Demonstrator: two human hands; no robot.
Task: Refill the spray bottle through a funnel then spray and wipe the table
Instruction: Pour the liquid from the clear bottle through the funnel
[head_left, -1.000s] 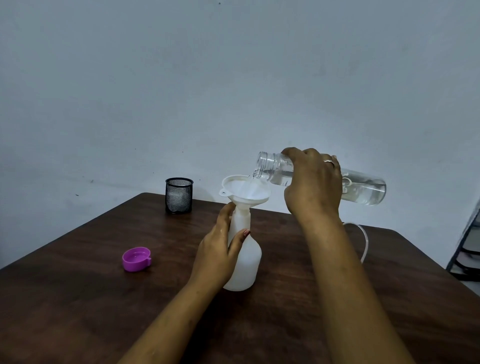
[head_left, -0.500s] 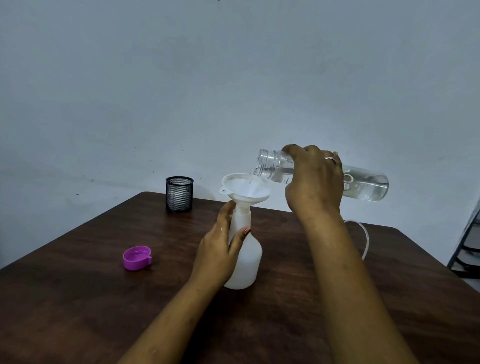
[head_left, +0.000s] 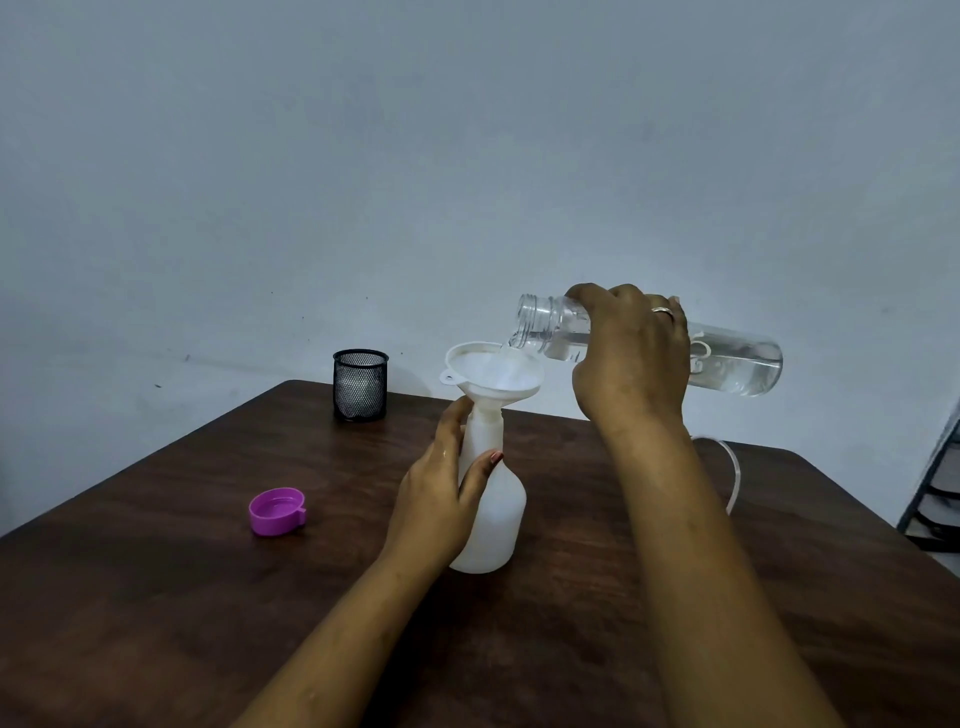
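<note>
On the brown table (head_left: 156, 597), the left hand (head_left: 436, 499) grips the white spray bottle (head_left: 493, 519), hiding its left side, with a funnel (head_left: 493, 371) in its neck. Above, the right hand (head_left: 631, 353) grasps the tilted clear bottle (head_left: 737, 364), covering its middle, mouth over the funnel. Behind that forearm, a thin white tube (head_left: 735, 467) is mostly hidden.

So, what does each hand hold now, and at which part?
The left hand grips the white spray bottle at its neck and shoulder. The right hand grips the tilted clear bottle around its upper body, just behind the neck.

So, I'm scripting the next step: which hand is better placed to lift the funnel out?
Left, probably: the left hand grips the spray bottle just below the funnel; the right hand is full, tilting the clear bottle.
</note>
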